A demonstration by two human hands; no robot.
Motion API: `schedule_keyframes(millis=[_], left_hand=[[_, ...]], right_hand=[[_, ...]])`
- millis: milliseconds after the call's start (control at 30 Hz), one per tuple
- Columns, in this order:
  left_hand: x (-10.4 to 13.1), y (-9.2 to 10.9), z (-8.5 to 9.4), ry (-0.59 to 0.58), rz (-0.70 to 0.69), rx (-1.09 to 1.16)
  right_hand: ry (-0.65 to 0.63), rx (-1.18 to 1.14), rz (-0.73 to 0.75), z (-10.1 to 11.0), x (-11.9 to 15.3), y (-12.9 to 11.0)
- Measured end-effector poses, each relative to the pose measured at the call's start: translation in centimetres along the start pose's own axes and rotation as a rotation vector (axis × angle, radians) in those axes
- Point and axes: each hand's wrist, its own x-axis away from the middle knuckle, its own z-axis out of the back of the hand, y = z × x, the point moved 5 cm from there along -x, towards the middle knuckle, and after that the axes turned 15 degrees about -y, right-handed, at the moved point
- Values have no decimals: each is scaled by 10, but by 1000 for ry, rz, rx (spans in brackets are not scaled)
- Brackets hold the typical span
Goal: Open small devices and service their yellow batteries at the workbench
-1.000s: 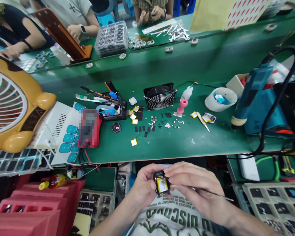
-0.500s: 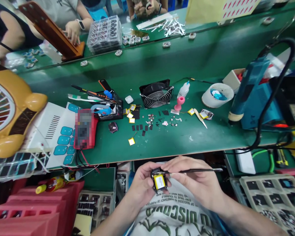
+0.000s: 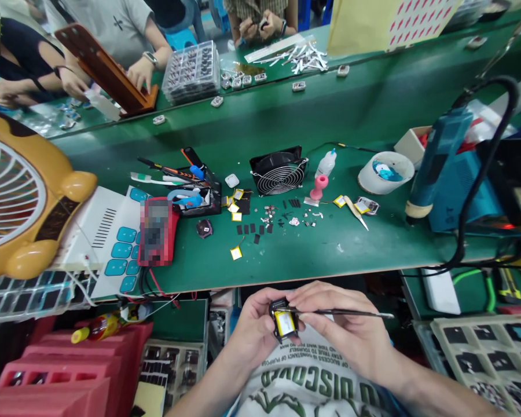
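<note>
The tool (image 3: 351, 313), slanting down to the right a second earlier, lay nearly level, its tip at the upper edge of the battery (image 3: 285, 325); the work there looked unfinished; the right hand (image 3: 349, 331) pinched the tool between its fingers; the left hand's (image 3: 252, 324) fingers pinched the case (image 3: 278, 304), battery inside, short of the desk (image 3: 295, 267).

A yellow fan (image 3: 47, 197) stands left of a red meter (image 3: 158, 231), black fan (image 3: 280, 172) and white tub (image 3: 384, 182).
</note>
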Motion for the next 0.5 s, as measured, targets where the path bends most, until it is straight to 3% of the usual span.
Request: schedule_keyframes(millis=[267,500], left_hand=[[2,-1,5,45,18,1],[-3,0,-5,-53,-12,58]], right_hand=[[-27,20,39,-1,-2,-1],[-1,-93,4,5,-3,-3]])
